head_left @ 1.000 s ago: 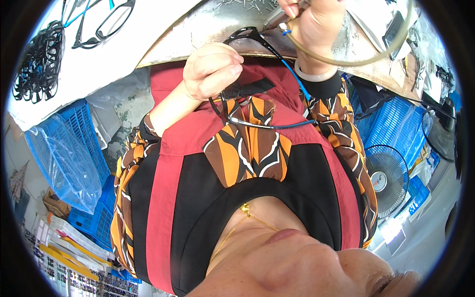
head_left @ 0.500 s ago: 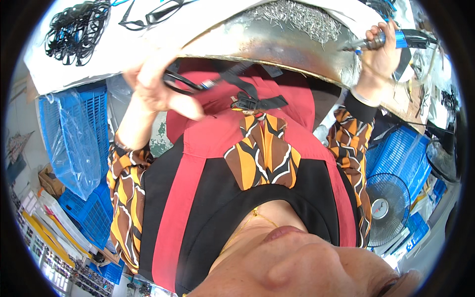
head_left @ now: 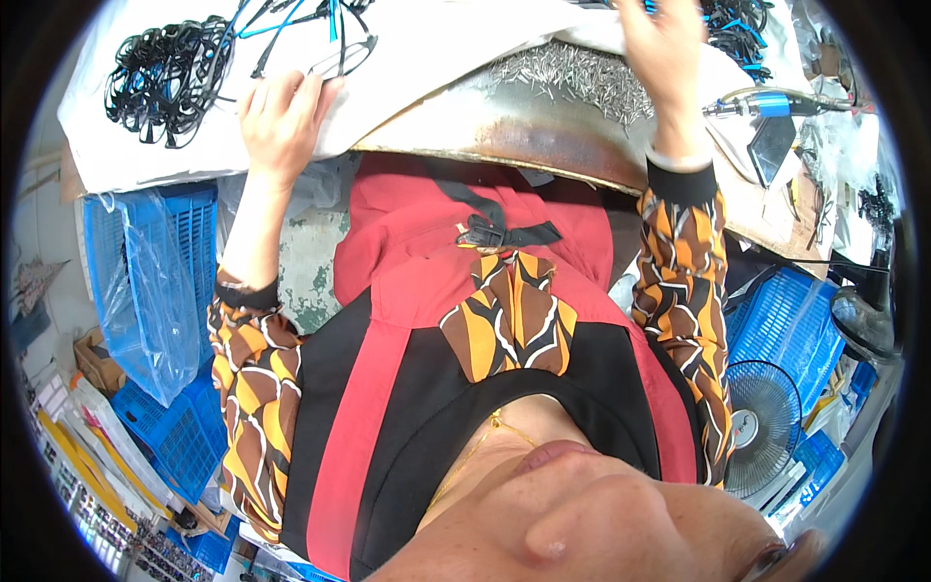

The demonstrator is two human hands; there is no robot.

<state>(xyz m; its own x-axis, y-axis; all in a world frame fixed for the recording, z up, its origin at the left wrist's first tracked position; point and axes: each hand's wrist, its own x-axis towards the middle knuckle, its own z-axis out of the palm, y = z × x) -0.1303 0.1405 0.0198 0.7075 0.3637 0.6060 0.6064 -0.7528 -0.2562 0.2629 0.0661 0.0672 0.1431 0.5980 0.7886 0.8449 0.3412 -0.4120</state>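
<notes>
My left hand (head_left: 284, 121) is over the white table covering with its fingers curled. Just beyond its fingertips lies a black eyeglass frame (head_left: 361, 58). Whatever is under the curled fingers is hidden. At the upper edge, my right hand (head_left: 667, 44) reaches across the table, its fingertips cut off by the picture. Beside it is a heap of black and blue eyeglass frames (head_left: 742, 34). A blue and grey hand-held power tool (head_left: 771, 104) lies to the right of that wrist, apart from the hand.
Small silver metal pieces (head_left: 582, 78) are heaped on a stained metal tray (head_left: 504, 131) along the table edge. A black bundle of eyeglass frames (head_left: 165, 82) lies at the left. Blue crates (head_left: 165, 252) stand below the table, and a fan (head_left: 761, 427) stands at the right.
My left hand has moved up from near my lap, where it held an eyeglass frame, to the table. My right hand has let go of the power tool and moved left toward the heap.
</notes>
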